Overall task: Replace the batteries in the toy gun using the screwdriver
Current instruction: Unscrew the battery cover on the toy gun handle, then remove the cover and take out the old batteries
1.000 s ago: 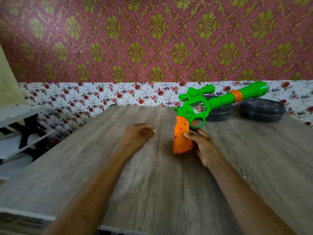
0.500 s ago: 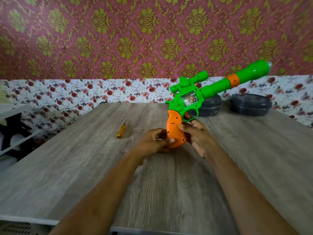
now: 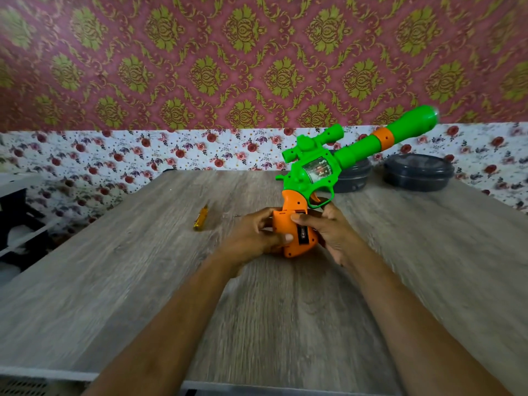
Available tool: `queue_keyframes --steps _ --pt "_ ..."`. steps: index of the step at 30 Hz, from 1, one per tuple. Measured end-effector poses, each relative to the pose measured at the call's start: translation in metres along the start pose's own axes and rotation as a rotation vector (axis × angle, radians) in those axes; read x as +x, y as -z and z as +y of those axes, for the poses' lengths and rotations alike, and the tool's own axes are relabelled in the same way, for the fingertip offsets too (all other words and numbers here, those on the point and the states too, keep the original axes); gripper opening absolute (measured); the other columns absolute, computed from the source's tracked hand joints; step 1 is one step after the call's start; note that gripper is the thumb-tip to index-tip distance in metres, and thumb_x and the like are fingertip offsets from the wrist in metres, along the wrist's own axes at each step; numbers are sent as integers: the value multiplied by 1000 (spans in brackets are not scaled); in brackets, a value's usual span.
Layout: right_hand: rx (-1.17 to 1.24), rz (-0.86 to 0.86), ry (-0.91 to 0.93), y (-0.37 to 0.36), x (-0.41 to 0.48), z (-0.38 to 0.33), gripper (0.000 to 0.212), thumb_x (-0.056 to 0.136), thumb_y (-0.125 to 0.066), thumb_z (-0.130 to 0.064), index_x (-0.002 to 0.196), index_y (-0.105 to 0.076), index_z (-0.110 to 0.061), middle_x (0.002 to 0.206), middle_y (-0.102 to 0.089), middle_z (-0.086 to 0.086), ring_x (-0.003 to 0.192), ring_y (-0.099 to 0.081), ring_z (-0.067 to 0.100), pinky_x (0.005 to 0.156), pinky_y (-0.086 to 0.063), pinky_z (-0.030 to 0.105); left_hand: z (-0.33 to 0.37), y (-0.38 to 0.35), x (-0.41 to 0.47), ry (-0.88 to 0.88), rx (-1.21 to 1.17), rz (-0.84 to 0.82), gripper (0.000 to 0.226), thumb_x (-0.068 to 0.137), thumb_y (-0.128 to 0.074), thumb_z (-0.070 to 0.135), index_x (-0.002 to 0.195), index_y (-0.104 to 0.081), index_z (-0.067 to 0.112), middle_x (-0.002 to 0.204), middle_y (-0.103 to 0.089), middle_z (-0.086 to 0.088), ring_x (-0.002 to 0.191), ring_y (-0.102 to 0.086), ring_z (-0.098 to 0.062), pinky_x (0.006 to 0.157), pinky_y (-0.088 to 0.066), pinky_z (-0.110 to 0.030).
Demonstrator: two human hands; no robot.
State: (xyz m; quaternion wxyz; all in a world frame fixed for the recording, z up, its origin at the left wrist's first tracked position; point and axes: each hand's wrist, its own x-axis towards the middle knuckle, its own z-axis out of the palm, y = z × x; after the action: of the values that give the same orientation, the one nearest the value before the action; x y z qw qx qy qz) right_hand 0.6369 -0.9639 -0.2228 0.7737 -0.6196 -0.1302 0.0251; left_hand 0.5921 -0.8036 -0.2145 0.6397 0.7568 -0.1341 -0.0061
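Over the table (image 3: 285,324), left grip (image 3: 251,238) and right grip (image 3: 328,235), apparently curled, clasp the toy gun (image 3: 314,172).

The left hand (image 3: 254,238), lying apart on the table (image 3: 143,295) a second ago, is now gripping the toy gun (image 3: 314,172) by its orange handle (image 3: 291,207), opposite the right hand (image 3: 328,232). The screwdriver (image 3: 201,218), unseen before, is lying in plain view. The barrel is tipping higher, and a dark slot (image 3: 302,233) is showing on the handle.
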Motion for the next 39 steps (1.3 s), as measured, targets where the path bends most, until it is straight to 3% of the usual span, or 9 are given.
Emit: queue_keyframes --steps 4,8,13,18,23,29,33,36,39 --pt "-21 30 44 -2 0 3 55 73 -71 1 124 -50 -4 110 -66 11 101 -63 24 86 -52 37 -2 3 1 -24 40 45 58 78 -74 10 122 -47 36 117 -61 -6 105 -62 -21 79 -57 -31" --pt "13 46 4 -1 2 5 50 79 -69 -10 125 -52 -10 118 -64 11 111 -59 27 97 -47 45 2 4 1 -38 83 63 52 78 -73 8 121 -50 27 118 -60 -4 103 -62 -16 76 -56 -21" --pt "19 57 -52 1 7 8 38 85 -63 -16 122 -56 -13 119 -63 10 114 -57 29 101 -42 51 4 9 1 -5 124 87 42 82 -70 8 118 -56 25 115 -63 -7 105 -62 -21 86 -55 -37" --pt "-15 45 -54 1 7 9 39 82 -66 -18 120 -57 -11 115 -65 11 112 -58 29 101 -42 51 7 17 0 35 143 95 23 88 -63 9 108 -63 20 96 -67 -3 85 -65 -15 77 -56 -32" --pt "-5 4 -40 2 6 6 38 85 -62 -12 122 -53 -9 101 -66 2 98 -61 21 91 -49 39 11 31 -1 84 153 95 18 89 -62 9 105 -63 16 90 -67 -5 73 -63 -13 62 -55 -19" --pt "2 42 -51 9 8 7 33 84 -64 -14 116 -57 -13 97 -67 0 102 -61 23 99 -44 46 9 40 1 8 111 299 14 87 -63 5 88 -63 18 84 -66 -2 78 -62 -16 71 -52 -26" --pt "16 34 -41 6 9 10 24 81 -66 -15 104 -60 -20 100 -68 0 108 -59 27 101 -43 47 3 33 5 -223 463 592 11 81 -69 7 82 -64 16 75 -63 11 72 -59 0 69 -49 -12" --pt "15 46 -24 5 10 11 30 82 -65 -13 111 -59 -15 98 -67 -2 101 -61 21 97 -45 40 -7 33 14 -256 633 617 7 78 -69 3 82 -68 9 77 -68 -2 72 -63 -13 67 -50 -23" --pt "8 50 -17 2 10 11 31 83 -65 -12 113 -58 -13 96 -67 -3 94 -61 17 94 -46 37 -14 38 27 -213 800 556 7 80 -67 4 86 -69 6 80 -69 -8 75 -64 -21 66 -43 -23"
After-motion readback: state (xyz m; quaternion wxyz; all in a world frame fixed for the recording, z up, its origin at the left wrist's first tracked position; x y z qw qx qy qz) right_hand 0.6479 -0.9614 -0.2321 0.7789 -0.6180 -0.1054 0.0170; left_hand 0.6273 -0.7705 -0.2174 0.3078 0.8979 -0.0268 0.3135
